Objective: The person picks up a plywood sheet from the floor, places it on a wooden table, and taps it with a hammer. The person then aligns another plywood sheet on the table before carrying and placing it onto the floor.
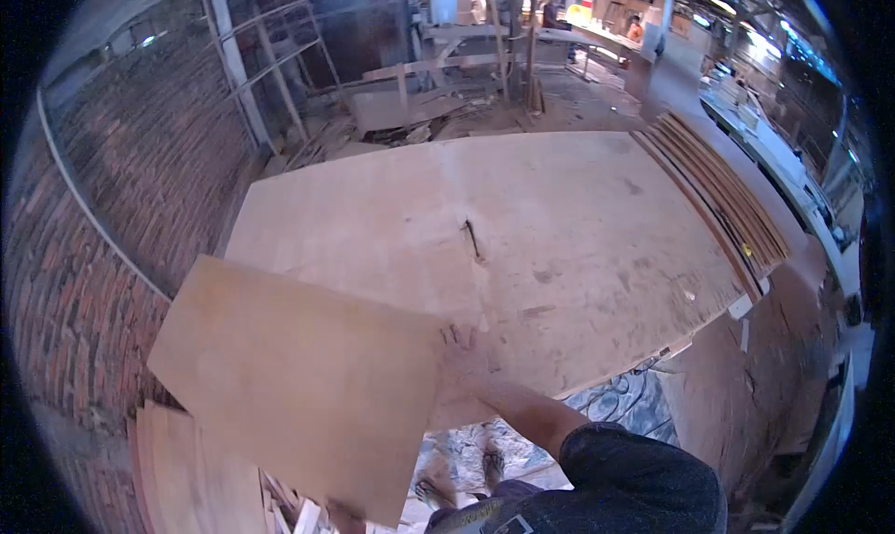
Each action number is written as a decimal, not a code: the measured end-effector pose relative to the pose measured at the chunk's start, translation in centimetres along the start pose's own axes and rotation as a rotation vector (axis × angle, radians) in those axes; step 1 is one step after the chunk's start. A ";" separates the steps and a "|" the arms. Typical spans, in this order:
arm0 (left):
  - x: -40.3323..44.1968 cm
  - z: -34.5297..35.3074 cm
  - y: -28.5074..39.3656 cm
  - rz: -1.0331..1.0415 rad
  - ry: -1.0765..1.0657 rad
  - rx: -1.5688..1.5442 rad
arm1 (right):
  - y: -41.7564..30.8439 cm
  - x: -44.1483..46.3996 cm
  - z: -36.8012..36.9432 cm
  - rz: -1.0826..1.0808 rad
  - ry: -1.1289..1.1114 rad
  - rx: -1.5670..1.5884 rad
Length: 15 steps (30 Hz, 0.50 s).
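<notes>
A smaller plywood sheet [298, 375] slants over the left front corner of a large wooden board [569, 217] that lies flat like a tabletop. At the sheet's lower edge, near the bottom of the view, my left hand [345, 518] grips it, mostly hidden. My right hand [459, 355] is beside the sheet's right edge, fingers spread and pointing away from me over the large board. It is slightly blurred, and I cannot tell whether it presses on the sheet or the board. A dark slot-like gash [472, 239] marks the large board's middle.
Long thin wooden strips [718, 194] are stacked along the board's right end. More panels [200, 469] lean at lower left, beside a brick wall [103, 226]. Cables [620, 399] lie on floor sheeting below the front edge. Timber scraps [410, 114] and people stand farther back.
</notes>
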<state>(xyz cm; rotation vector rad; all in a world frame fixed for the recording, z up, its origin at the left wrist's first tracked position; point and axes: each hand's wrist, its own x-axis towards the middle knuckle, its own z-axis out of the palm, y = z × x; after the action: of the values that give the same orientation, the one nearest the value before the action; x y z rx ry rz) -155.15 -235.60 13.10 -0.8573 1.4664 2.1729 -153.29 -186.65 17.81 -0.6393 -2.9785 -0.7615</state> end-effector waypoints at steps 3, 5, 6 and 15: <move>0.3 3.8 -3.5 -0.115 -0.013 0.000 | 1.3 -3.7 -5.5 -0.006 -0.005 0.661; -1.4 9.0 -4.2 -0.137 0.048 0.073 | 1.3 -7.9 -7.7 0.014 -0.063 0.909; 6.7 3.9 -9.2 -0.157 -0.238 -0.025 | 0.8 -10.2 -7.4 0.012 -0.096 0.938; 0.8 12.6 -9.0 -0.221 -0.192 0.178 | -5.5 -21.9 -2.3 0.117 -0.493 1.355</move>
<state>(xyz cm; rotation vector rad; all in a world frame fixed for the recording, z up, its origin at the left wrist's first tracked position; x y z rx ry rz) -153.62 -220.57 9.70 -0.6925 1.3756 1.8751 -135.51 -200.54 15.10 -0.8499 -2.8071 1.4917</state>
